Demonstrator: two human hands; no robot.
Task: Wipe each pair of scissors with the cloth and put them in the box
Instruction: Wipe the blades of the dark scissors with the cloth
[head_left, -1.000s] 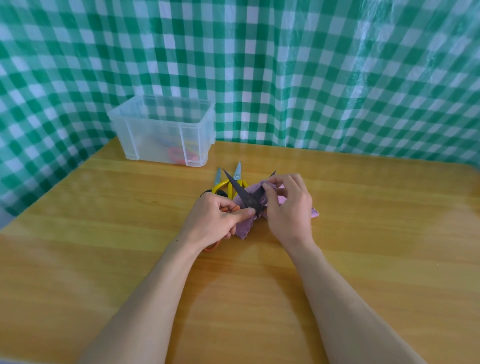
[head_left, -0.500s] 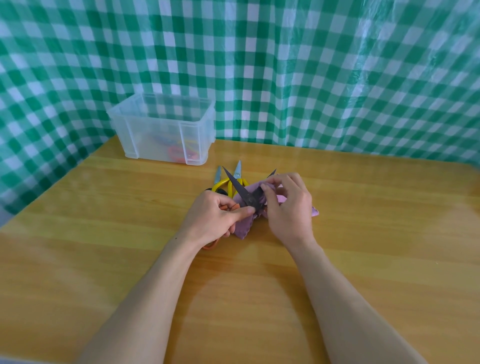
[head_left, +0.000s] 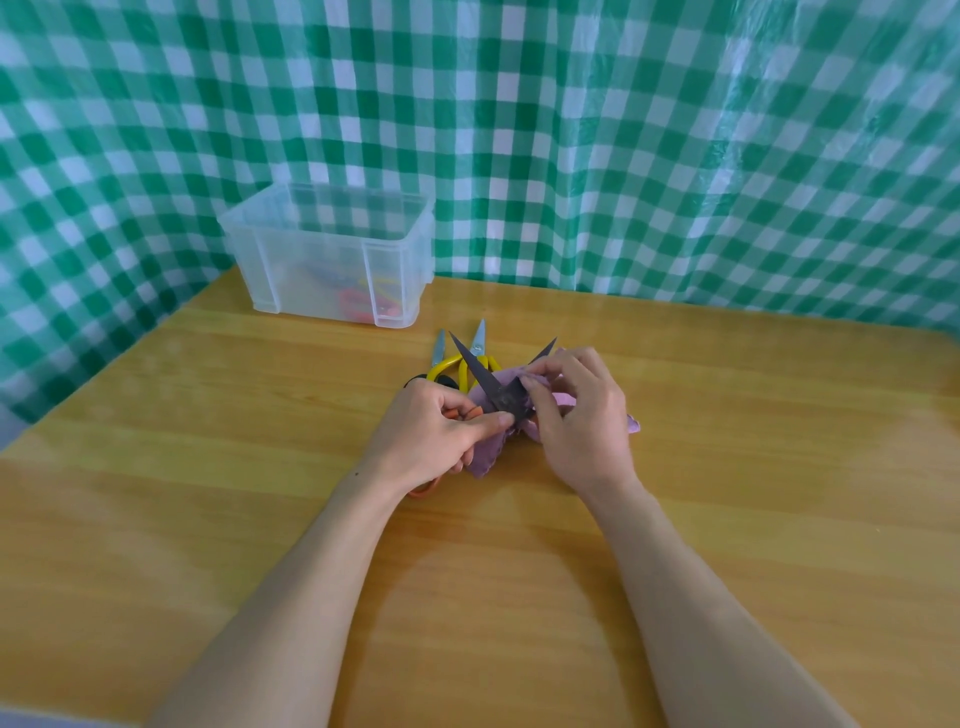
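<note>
two bare forearms reach in from the near edge over the wooden desk (head_left: 208, 493). the left hand (head_left: 434, 434) is curled round the orange handles of a pair of dark-bladed scissors (head_left: 480, 376), thumb laid toward the pivot; one orange loop shows under the wrist. the blades are spread in a v, tips pointing away from the person. the right hand (head_left: 579, 415) pinches a purple cloth (head_left: 488, 452) between thumb and fingers against the right-hand blade near the pivot (the rest of the cloth lies bunched beneath both hands). just behind, yellow-handled scissors (head_left: 479, 336) lie flat on the desk, silver tips toward the far edge, with a black handle part beside them at the left. farther back, at the desk's far left, stands an open-topped translucent box (head_left: 332, 244), with red, yellow and blue shapes dimly seen through its wall. a green-and-white checked sheet (head_left: 623, 156) hangs behind.
</note>
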